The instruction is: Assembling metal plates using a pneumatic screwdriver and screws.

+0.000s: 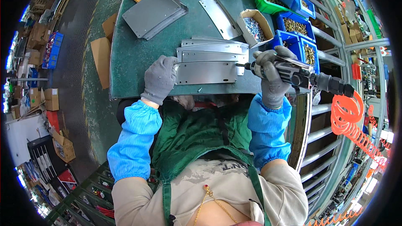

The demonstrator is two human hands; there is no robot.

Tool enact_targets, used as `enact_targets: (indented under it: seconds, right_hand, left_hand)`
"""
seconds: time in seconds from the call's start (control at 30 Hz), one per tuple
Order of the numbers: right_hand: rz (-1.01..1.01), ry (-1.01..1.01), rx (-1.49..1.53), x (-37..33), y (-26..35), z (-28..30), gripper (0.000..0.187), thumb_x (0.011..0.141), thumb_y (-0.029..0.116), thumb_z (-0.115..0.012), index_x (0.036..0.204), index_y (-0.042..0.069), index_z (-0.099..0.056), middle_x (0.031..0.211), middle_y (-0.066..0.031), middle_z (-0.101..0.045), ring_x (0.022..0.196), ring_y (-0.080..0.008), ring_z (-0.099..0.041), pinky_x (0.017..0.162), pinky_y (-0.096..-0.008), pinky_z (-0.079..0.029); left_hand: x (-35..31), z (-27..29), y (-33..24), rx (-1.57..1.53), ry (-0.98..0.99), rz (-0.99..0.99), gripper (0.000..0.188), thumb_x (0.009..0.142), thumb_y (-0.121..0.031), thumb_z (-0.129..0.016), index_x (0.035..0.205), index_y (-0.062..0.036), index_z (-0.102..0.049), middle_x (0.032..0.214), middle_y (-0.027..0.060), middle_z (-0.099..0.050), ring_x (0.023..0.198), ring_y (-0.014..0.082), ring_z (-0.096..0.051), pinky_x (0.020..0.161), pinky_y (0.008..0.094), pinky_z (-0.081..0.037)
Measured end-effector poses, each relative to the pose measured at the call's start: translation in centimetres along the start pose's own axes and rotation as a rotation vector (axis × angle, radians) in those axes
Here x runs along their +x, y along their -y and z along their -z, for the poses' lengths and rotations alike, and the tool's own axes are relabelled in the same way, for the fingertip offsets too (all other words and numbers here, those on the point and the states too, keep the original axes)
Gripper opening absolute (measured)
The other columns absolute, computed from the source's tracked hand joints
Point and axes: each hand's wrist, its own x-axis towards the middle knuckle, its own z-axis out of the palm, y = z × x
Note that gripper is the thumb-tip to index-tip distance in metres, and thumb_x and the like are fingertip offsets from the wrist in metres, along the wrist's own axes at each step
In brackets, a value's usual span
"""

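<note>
My right hand (275, 73), in a grey glove, is wrapped round a black and silver pneumatic screwdriver (293, 72). The tool lies nearly level, its thin bit pointing left, above the right end of a flat metal plate (205, 73). I cannot tell whether the bit touches the plate. At the plate's left end is my left hand (161, 78), also gloved, with its fingers closed; what they pinch, if anything, is hidden. More holed metal plates (213, 48) lie overlapped just behind the front one. A small screw-like piece (199, 89) rests near the table's front edge.
An orange coiled hose (347, 113) hangs at the right. Blue bins (295, 24), a green bin (261, 1) and an open carton (247, 29) hold small fasteners at the table's right. Larger grey panels (153, 13) lie back left, and another plate (218, 16) lies behind the stack.
</note>
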Motion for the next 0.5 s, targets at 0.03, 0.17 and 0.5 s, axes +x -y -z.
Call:
enact_targets:
  seconds: [0.03, 0.17, 0.5]
  right_hand:
    - [-0.037, 0.028, -0.029, 0.1, 0.4, -0.3, 0.041, 0.077, 0.004, -0.065, 0.116, 0.004, -0.052, 0.075, -0.0083, -0.059, 0.071, -0.0204, -0.059, 0.081, -0.0421, -0.050]
    - [-0.021, 0.263, -0.340, 0.8, 0.1, -1.6, 0.028, 0.075, -0.006, -0.066, 0.098, 0.005, -0.054, 0.086, -0.0054, -0.061, 0.077, -0.0145, -0.061, 0.073, -0.0288, -0.051]
    - [-0.021, 0.246, -0.254, 1.7, 0.2, -1.0, 0.039, 0.077, -0.004, -0.066, 0.113, 0.000, -0.050, 0.087, -0.0079, -0.063, 0.078, -0.0132, -0.061, 0.074, -0.0286, -0.052]
  left_hand:
    - [0.0, -0.1, 0.0, -0.010, -0.004, 0.001, 0.015, 0.079, -0.011, -0.057, 0.094, -0.0154, -0.058, 0.079, 0.0060, -0.054, 0.070, 0.0275, -0.060, 0.059, 0.0390, -0.050]
    - [-0.2, -0.7, 0.4, -0.044, -0.021, 0.012, 0.016, 0.079, -0.011, -0.057, 0.095, -0.0149, -0.057, 0.081, 0.0067, -0.054, 0.072, 0.0282, -0.059, 0.060, 0.0390, -0.050]
    - [-0.4, -0.8, 0.8, -0.120, -0.052, 0.048, 0.019, 0.077, -0.008, -0.057, 0.095, -0.0136, -0.056, 0.084, 0.0088, -0.055, 0.075, 0.0306, -0.059, 0.063, 0.0404, -0.049]
